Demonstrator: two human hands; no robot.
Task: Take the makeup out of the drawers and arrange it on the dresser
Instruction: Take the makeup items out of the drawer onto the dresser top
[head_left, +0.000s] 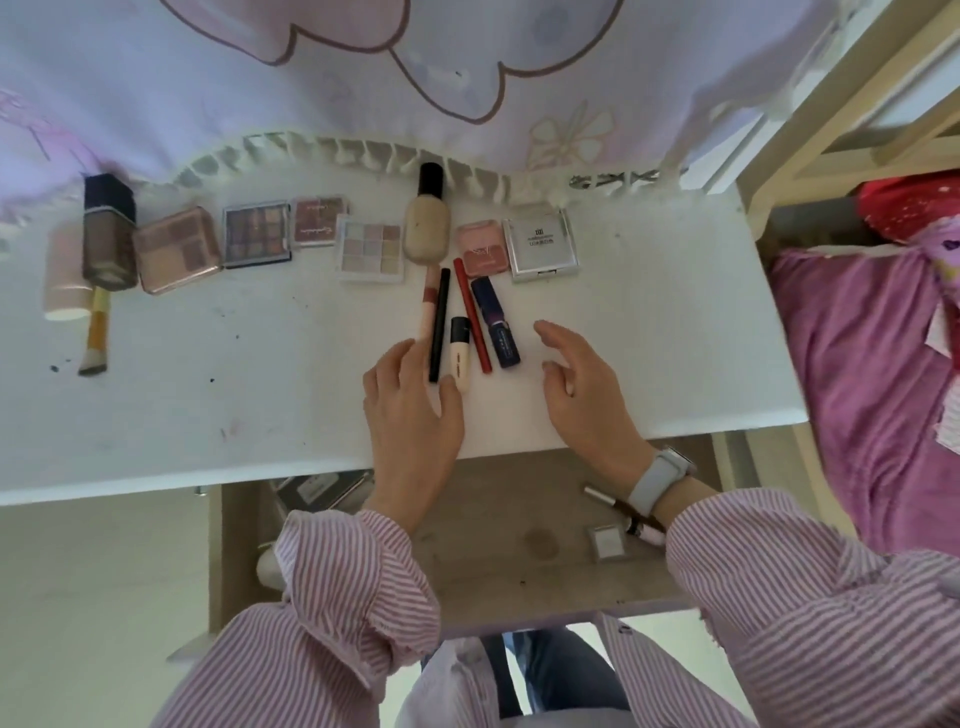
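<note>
We have most makeup (363, 249) lined up on the counter (649, 322); a few pieces remain in the open drawer (493, 551), while our left hand (415, 410) and right hand (587, 389) hover, fingers apart, holding nothing

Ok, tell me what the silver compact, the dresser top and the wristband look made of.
Silver compact: probably plastic with a metallic silver finish; its lid shows a bright sheen with printed lettering.
Dresser top: a white painted or laminated board, matte, with dark specks and smudges.
Wristband on the right arm: likely silicone or rubber; pale grey, smooth, no visible weave.
</note>
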